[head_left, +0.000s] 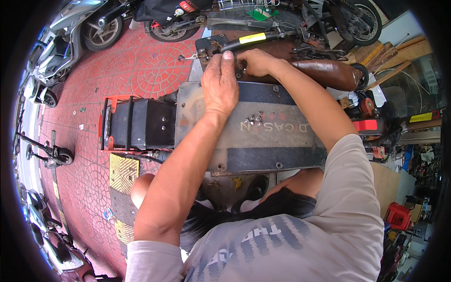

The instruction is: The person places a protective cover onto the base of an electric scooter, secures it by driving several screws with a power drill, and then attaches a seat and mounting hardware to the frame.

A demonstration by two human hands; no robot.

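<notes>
At twelve o'clock: left hand (220, 85) extended, right hand (258, 63) curled just beside, grips indiscernible; small silver metal fasteners (252, 119) sit on the black-and-grey rectangular board (270, 158), presumably for easy reach.

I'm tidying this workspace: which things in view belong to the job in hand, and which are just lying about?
Seemingly in the job: black tube with yellow label, by the left hand; flat panel; loose fasteners on it.

Seemingly just about: small scooter; red box; parked motorcycles.
</notes>
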